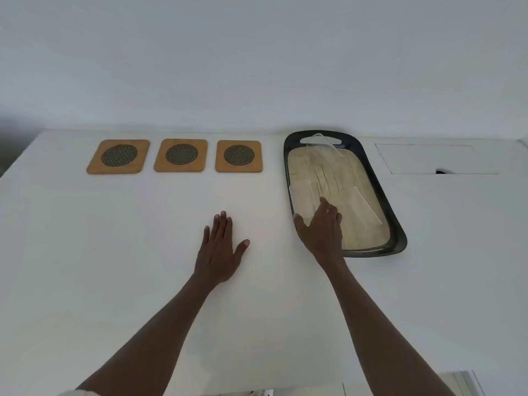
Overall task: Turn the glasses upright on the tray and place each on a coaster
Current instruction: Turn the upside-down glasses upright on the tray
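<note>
Your left hand [221,247] lay flat on the white table [114,238], palm down, fingers straight and close together, thumb spread to the side; it held nothing. Your right hand [321,228] reached over the near left corner of the dark-rimmed tray [398,224], partly spread, with the thumb out to the left by the rim and the fingers curved against the near left glass [301,197]. The hand touched or very nearly touched that glass, but whether it had closed into a grip could not be told, since the glass is clear and the fingers hid the contact. Three clear glasses stood on the tray's pale wood-grain floor, apparently inverted, though the blur made their orientation hard to confirm: the near left glass, a near right glass [367,205] apart from your hand, and a far glass [321,142] by the tray's handle slot. Three wooden coasters sat in a row along the table's far edge, left of the tray, all bare: left coaster [95,165], middle coaster [161,164] and right coaster [221,165].
</note>
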{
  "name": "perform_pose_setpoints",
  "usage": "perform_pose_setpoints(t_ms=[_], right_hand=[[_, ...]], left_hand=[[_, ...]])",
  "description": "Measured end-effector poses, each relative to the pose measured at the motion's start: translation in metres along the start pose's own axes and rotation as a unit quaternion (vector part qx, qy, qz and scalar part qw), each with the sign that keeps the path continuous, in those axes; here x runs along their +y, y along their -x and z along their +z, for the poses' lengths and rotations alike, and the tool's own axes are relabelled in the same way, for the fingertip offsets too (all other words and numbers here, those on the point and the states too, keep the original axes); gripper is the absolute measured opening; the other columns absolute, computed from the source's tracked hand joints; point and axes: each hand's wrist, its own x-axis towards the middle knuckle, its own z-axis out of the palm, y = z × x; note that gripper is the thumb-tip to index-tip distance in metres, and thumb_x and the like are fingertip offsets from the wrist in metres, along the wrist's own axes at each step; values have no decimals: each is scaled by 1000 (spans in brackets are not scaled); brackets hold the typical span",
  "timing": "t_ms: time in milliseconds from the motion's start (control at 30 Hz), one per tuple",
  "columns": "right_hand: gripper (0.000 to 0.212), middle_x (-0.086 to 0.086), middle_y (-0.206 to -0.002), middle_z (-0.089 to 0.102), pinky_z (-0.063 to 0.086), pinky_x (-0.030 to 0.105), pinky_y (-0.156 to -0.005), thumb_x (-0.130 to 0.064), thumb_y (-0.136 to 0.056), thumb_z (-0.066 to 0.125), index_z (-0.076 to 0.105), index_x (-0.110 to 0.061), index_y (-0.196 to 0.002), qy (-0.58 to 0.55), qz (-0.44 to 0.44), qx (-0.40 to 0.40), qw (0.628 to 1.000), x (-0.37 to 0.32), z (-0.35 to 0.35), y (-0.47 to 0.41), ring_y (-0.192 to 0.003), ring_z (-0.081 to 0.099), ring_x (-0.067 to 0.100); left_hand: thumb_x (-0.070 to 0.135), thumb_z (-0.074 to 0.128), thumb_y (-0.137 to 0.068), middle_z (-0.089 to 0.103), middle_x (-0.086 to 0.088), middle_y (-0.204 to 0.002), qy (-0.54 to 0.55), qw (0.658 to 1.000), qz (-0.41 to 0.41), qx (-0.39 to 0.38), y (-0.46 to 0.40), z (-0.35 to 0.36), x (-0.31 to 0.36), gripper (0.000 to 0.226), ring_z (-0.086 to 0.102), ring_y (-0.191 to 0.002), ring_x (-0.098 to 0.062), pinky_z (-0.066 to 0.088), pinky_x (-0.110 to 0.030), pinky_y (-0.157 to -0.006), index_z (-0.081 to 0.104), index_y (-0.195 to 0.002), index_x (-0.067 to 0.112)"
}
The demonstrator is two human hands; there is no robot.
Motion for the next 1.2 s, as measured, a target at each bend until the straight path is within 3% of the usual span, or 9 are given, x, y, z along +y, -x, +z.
perform_pose_setpoints(t_ms=[367,833,1000,1200], right_hand=[[76,18,-131,53,50,39,-87,-45,-86,65,32,-5,-141,-23,24,-6,999,-10,10,-7,-118,53,33],[70,18,-129,55,48,35,-93,-33,-87,68,33,-7,-141,-94,39,28,994,-7,13,-5,-115,56,32],[66,16,-129,58,42,28,-89,-30,-81,73,37,-10,-133,-168,27,48,984,-2,-10,-11,-119,56,32],[63,7,-118,62,52,34,-85,-32,-74,77,43,-18,-125,-195,-21,108,974,2,-63,-20,-108,59,28]], left_hand=[[70,9,-93,-7,-2,-167,-51,999,0,18,-1,10,-6,89,-11,-152,-12,0,-35,-125,4,-158,8],[67,11,-94,-5,-1,-167,-44,999,1,25,-1,9,-5,86,-11,-152,-11,1,-35,-125,6,-158,9],[68,8,-92,-5,-1,-166,-39,999,1,26,0,7,-4,88,-10,-152,-11,1,-36,-125,7,-158,9],[70,9,-92,-4,-2,-167,-41,999,0,27,0,6,-3,90,-9,-152,-12,2,-36,-126,7,-158,9]])
